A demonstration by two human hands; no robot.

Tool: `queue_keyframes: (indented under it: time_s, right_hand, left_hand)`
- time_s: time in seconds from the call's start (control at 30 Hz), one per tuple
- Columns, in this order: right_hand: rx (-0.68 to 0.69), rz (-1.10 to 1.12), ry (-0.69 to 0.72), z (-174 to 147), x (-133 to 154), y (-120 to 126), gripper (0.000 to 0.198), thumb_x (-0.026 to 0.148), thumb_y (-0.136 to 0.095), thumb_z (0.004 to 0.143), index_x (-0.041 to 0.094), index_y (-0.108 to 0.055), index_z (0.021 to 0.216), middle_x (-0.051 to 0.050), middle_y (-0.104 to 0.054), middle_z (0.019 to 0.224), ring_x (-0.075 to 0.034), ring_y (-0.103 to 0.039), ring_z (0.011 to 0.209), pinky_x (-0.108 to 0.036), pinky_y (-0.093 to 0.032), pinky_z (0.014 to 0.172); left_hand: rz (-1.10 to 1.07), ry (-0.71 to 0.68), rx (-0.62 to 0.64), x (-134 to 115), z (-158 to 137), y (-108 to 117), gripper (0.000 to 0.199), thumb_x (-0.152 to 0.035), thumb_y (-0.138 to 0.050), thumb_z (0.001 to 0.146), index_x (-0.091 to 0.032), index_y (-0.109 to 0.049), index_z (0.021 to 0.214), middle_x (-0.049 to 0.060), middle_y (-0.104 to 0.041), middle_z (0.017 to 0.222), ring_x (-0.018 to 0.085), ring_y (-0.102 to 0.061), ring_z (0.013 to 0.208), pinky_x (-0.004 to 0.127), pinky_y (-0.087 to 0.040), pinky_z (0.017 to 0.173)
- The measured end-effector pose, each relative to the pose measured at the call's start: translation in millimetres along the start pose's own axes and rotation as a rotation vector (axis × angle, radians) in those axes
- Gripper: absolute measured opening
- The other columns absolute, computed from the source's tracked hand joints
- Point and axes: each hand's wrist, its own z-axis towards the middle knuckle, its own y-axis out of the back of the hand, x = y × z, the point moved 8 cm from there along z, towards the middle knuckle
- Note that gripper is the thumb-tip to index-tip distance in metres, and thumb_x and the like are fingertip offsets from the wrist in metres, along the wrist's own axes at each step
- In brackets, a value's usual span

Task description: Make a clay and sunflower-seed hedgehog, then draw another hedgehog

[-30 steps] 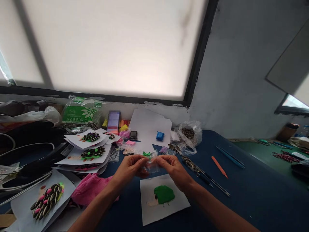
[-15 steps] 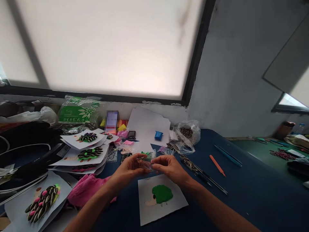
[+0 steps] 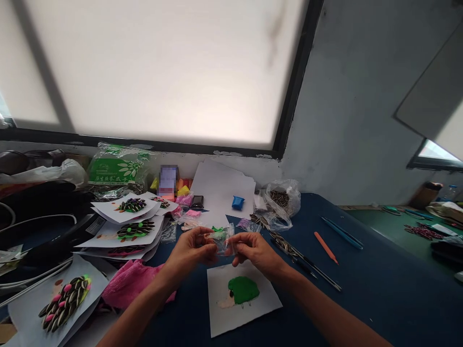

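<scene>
Between both hands is a small clear plastic bag (image 3: 224, 241), with some green showing at its upper edge. My left hand (image 3: 195, 246) pinches the bag's left side, and my right hand (image 3: 249, 246) grips its right side with thumb and fingers. What lies inside the bag is hard to make out. Just below the hands, flat on the table, lies a white paper card (image 3: 220, 320). It bears a green clay hedgehog body (image 3: 245, 290) with a pale beige face, a dark eye and thin drawn legs.
Cards with sunflower-seed hedgehogs (image 3: 135, 230) are stacked at left, beside a pink cloth (image 3: 126, 284). At the back are a blue clay packet (image 3: 238, 202) and a bag of seeds (image 3: 280, 196). An orange pen (image 3: 326, 248) and blue tweezers (image 3: 342, 232) lie at right.
The fingers have shifted slightly on the clear bag, and more of it shows between the hands. The card and the things around it stay where they were.
</scene>
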Motion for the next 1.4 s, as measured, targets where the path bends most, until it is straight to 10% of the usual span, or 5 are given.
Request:
queue_keyframes:
  time_s: [0.4, 0.7, 1.1, 1.4]
  right_hand:
    - [-0.046, -0.125, 0.158, -2.6, 7.3, -3.4, 0.015, 0.019, -0.059, 0.075, 0.017, -0.074, 0.077, -0.002, -0.067, 0.076, -0.014, -0.057, 0.069, -0.026, -0.045, 0.067]
    - [-0.045, -0.187, 0.181, -1.9, 9.0, -3.6, 0.017, 0.023, -0.058, 0.08, 0.016, -0.073, 0.08, -0.003, -0.067, 0.078, -0.016, -0.058, 0.075, -0.029, -0.045, 0.072]
    - [-0.068, -0.278, 0.278, -5.8, 16.0, -4.6, 0.02, 0.021, -0.057, 0.081, 0.019, -0.075, 0.072, -0.003, -0.059, 0.081, -0.015, -0.054, 0.074, -0.028, -0.045, 0.07]
    - [-0.058, -0.126, 0.198, -5.1, 13.4, -5.8, 0.013, 0.028, -0.069, 0.075, 0.017, -0.074, 0.078, -0.004, -0.068, 0.08, -0.018, -0.061, 0.079, -0.031, -0.047, 0.077]
  left_hand:
    - [-0.103, -0.077, 0.067, 1.4, 2.9, -7.5, 0.053, -0.025, -0.084, 0.047, -0.015, -0.057, 0.092, -0.002, -0.069, 0.07, 0.017, -0.068, 0.066, 0.03, -0.055, 0.067]
    - [0.127, 0.051, 0.105, 11.0, 1.4, -10.4, 0.036, -0.039, -0.078, 0.056, -0.014, -0.06, 0.074, -0.001, -0.065, 0.063, 0.015, -0.064, 0.049, 0.025, -0.05, 0.048]
    - [-0.055, -0.04, 0.099, 6.5, 3.2, -9.4, 0.04, -0.027, -0.087, 0.048, -0.015, -0.062, 0.077, -0.002, -0.067, 0.066, 0.015, -0.065, 0.065, 0.028, -0.052, 0.07]
    - [0.143, 0.068, 0.148, 11.9, -1.4, -14.9, 0.042, -0.05, -0.076, 0.063, -0.017, -0.056, 0.08, -0.002, -0.065, 0.064, 0.015, -0.064, 0.051, 0.026, -0.051, 0.051]
